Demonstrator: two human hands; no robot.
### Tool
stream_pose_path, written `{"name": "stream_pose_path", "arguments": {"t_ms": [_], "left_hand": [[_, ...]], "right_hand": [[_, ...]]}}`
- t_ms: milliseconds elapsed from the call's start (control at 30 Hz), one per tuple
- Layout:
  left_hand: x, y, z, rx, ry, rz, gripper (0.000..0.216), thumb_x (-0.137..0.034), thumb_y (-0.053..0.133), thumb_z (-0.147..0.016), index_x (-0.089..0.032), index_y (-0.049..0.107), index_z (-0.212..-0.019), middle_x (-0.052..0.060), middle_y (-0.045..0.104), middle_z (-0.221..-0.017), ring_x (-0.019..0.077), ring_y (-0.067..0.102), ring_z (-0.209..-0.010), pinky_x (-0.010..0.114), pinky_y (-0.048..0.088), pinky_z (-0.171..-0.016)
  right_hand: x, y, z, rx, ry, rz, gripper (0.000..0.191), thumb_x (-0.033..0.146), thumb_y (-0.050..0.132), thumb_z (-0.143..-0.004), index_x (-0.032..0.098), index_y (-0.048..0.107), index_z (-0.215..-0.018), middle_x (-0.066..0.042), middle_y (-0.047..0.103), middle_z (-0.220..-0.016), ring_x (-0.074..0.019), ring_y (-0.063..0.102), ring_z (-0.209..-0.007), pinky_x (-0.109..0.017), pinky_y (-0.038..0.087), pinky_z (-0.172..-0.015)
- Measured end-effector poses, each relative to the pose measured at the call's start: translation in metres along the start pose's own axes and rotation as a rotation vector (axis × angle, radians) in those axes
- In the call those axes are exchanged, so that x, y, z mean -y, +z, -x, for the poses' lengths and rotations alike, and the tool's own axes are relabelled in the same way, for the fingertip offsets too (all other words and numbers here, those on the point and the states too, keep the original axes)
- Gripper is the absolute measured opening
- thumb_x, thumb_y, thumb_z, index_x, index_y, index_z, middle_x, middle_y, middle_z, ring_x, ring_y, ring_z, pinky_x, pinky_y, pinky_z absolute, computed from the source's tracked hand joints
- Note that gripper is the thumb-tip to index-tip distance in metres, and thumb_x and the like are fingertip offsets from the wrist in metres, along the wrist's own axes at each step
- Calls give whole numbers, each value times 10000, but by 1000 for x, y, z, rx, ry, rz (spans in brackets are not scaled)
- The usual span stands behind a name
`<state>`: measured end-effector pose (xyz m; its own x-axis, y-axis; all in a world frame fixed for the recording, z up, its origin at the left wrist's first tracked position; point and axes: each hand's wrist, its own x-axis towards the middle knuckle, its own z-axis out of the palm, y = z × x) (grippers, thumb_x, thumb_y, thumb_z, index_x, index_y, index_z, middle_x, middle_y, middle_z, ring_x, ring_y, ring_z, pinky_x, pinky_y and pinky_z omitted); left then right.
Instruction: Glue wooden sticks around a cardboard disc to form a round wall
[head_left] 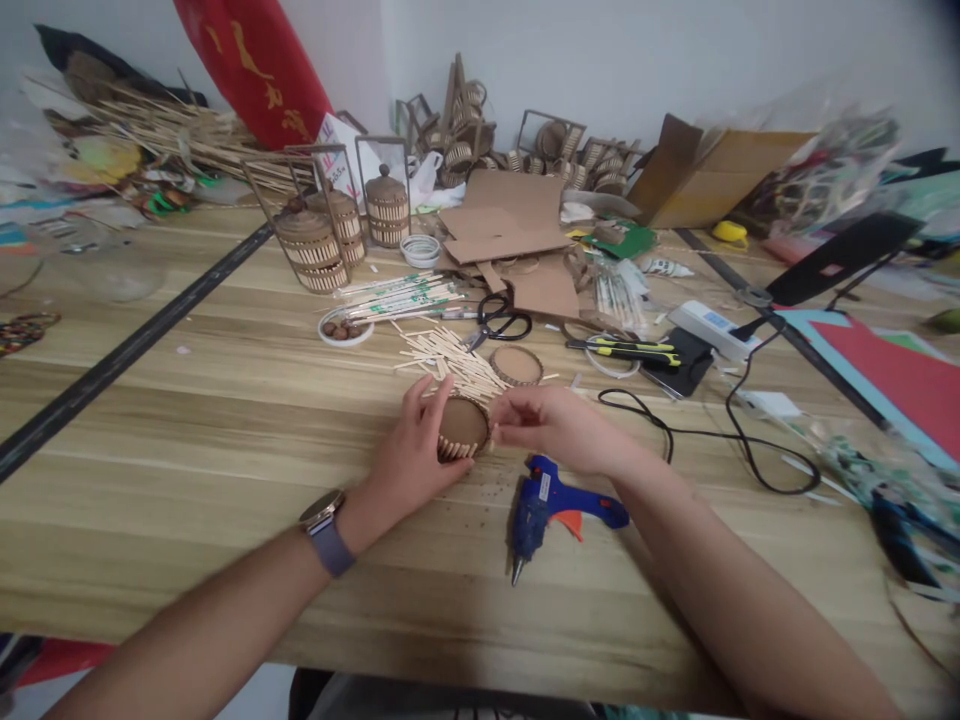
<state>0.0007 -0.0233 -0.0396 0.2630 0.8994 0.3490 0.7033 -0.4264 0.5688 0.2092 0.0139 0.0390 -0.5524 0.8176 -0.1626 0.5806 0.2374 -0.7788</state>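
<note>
The right hand's fingertips hide part of the round cardboard base's right edge, at the centre of the frame; whatever they may hold is too small to make out. Both forearms are cut off by the frame's bottom edge. Counted: one blue hot glue gun at lower centre, one pair of black-handled scissors, three lantern-shaped stick baskets at upper left; the heaped sticks overlap too much to count. The left hand curls round the base, thumb below, fingers at its left; whether the right fingertips are pinching, I cannot tell.
</note>
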Motion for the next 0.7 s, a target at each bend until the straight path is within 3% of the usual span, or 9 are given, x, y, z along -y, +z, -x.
{"name": "stream_pose_path", "arguments": {"t_ms": [133, 333, 700], "left_hand": [[1, 0, 0, -1, 5, 0, 1066, -231, 814, -671, -267, 152, -1506, 182, 280, -1503, 390, 306, -1431, 593, 362, -1126], [2, 1, -1, 4, 23, 21, 1016, -244, 792, -702, -247, 163, -1499, 190, 285, -1497, 377, 307, -1429, 579, 371, -1122], [2, 2, 0, 1, 21, 36, 1006, -207, 790, -676, -218, 200, -1491, 193, 295, -1494, 381, 319, -1424, 570, 375, -1124]], "right_hand": [[10, 9, 3, -12, -9, 77, 54, 204, 591, -798, 183, 621, -758, 58, 522, -603, -103, 469, -569, -214, 347, -558], [10, 14, 0, 34, -12, 124, 52, 132, 611, -799, 170, 642, -782, 44, 577, -642, -99, 493, -584, -202, 355, -561], [11, 20, 1, 17, -50, 222, 83, 104, 630, -819, 163, 627, -762, 37, 589, -642, -100, 508, -579, -204, 351, -571]]}}
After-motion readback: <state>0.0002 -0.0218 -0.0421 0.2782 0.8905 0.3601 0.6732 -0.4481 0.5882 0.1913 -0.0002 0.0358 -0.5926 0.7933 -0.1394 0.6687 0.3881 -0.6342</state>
